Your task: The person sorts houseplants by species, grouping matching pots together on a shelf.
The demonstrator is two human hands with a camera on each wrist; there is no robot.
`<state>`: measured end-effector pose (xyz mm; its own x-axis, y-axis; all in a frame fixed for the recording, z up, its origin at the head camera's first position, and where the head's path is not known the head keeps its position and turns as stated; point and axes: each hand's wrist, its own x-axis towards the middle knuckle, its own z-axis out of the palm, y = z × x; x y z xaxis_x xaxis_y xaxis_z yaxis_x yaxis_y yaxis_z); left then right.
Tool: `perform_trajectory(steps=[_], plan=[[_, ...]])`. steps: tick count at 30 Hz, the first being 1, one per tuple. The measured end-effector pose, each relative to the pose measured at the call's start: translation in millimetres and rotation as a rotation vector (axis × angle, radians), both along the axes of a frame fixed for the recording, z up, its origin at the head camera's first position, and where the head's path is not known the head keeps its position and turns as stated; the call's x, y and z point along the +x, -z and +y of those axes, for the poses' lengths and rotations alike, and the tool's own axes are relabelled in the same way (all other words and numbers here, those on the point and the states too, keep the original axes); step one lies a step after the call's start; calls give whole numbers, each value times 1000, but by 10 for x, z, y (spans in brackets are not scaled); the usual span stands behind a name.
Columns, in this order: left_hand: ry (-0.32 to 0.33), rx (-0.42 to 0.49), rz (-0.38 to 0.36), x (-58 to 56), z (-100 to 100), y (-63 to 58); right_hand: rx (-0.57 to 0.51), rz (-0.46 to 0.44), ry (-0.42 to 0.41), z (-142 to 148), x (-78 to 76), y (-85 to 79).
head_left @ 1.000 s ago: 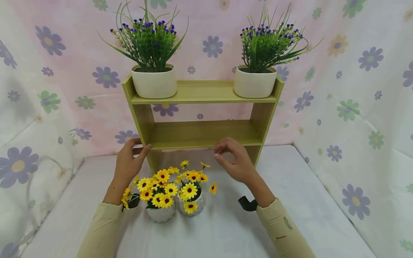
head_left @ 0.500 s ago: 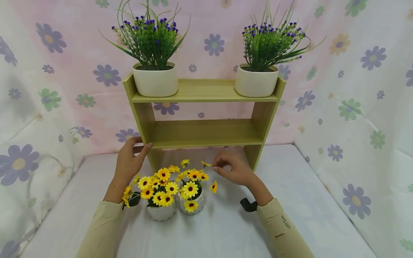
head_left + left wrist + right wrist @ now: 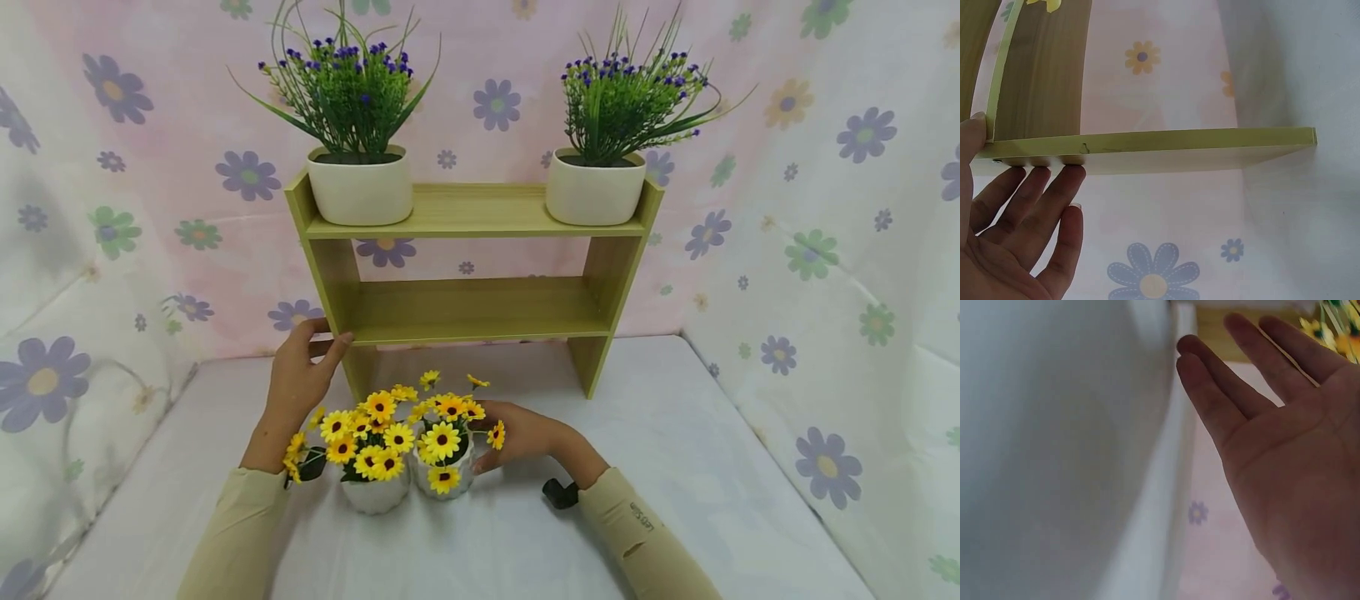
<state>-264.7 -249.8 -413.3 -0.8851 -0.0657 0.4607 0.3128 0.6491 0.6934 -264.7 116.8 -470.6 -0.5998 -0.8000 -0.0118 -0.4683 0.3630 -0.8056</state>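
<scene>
Hands, two, well apart: our left hand [image 3: 296, 379] pinches the left side panel [image 3: 1204, 139] of the wooden shelf [image 3: 480, 310], thumb at the front edge, fingertips on the outer face; our right hand [image 3: 517, 433] stands at the right flank of the right pot [image 3: 463, 479], thumb in front, fingers partly hidden by blooms, extended and clasping nothing that we can make out; whether it touches the pot we cannot tell. Pots, two, white, upright on the white table [image 3: 480, 554] before the shelf: the right pot and, just beside it, the left pot [image 3: 375, 497], both with yellow flowers [image 3: 441, 442]. Planters, two, cream, on the top board: left planter [image 3: 360, 193] and right planter [image 3: 597, 193], each with purple flowers [image 3: 348, 62]. Backing: flowered cloth [image 3: 495, 104]. Risks, in our judgement: a bloom jutting toward our right fingers could snag and tip the right pot; a push leftward could knock it into its neighbour; blooms overlapping our left wrist could catch on withdrawal and drag the left pot; a hard sideways press on the panel could shift the shelf and rock the planters overhead.
</scene>
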Motion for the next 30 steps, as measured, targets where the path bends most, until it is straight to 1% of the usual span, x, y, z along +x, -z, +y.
perform_trajectory(steps=[2, 4, 6, 9, 15, 17, 21, 25, 30], plan=[[0, 1, -2, -4, 4, 2, -42, -31, -16, -43, 38, 21], [2, 3, -4, -3, 10, -2, -84, -37, -51, -87, 58, 54], [4, 7, -9, 1, 15, -8, -104, -22, -69, -127, 76, 87], [5, 11, -16, 12, 17, -14, -111, -30, -57, -177, 118, 111], [1, 11, -17, 16, 13, -21, -96, -61, 16, -223, 192, 97], [1, 11, -16, 20, 9, -19, -89, -62, 29, -232, 197, 97], [2, 8, -12, 29, 12, -22, -90, -26, 37, -235, 186, 118], [-1, 6, -8, 35, 15, -25, -136, -1, 9, -240, 159, 146], [1, 8, -9, 34, 14, -31, -194, -6, -14, -251, 136, 170]])
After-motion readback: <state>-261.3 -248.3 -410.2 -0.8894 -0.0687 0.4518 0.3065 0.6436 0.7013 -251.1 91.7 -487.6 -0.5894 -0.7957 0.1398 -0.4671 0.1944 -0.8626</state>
